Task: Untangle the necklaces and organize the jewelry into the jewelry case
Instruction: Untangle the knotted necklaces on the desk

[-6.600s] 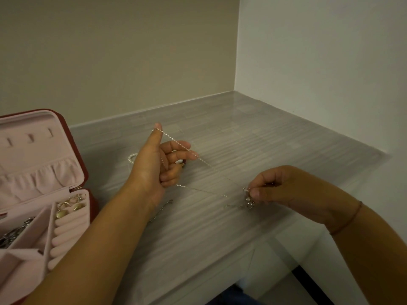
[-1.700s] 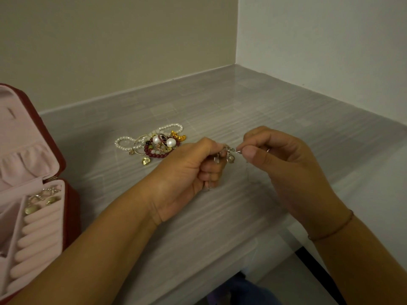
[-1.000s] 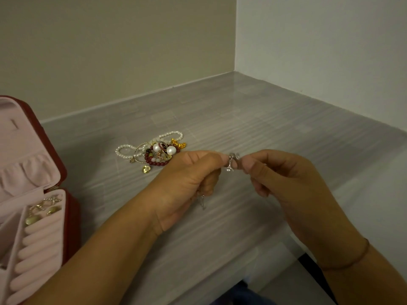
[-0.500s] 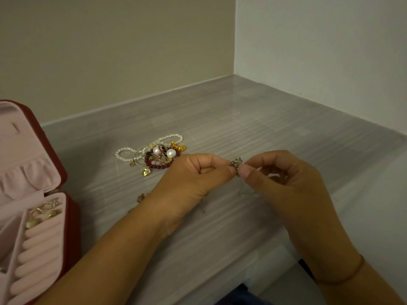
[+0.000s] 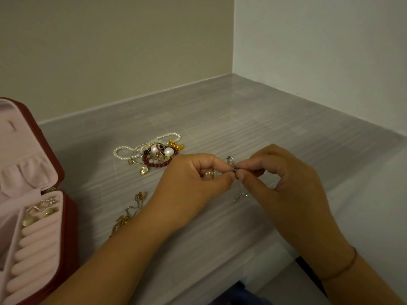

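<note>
My left hand (image 5: 193, 181) and my right hand (image 5: 282, 179) meet fingertip to fingertip above the grey counter, both pinching a thin silver necklace (image 5: 231, 167) at its small charms. Its fine chain hangs down below my right fingers to the counter. A tangled pile of jewelry (image 5: 154, 153) with white pearl strands, dark red beads and gold pieces lies behind my left hand. A gold chain (image 5: 130, 214) lies beside my left wrist, partly hidden by it. The open red jewelry case (image 5: 66, 216), lined in pink, stands at the left with a few gold pieces above its ring rolls.
The grey counter (image 5: 253, 119) runs into a corner between a beige wall and a white wall. Its front edge lies under my forearms. A thin band circles my right wrist.
Over the last seconds my hands came together from holding the chain stretched apart. They now pinch the charms close together and have sunk lower toward the counter.
</note>
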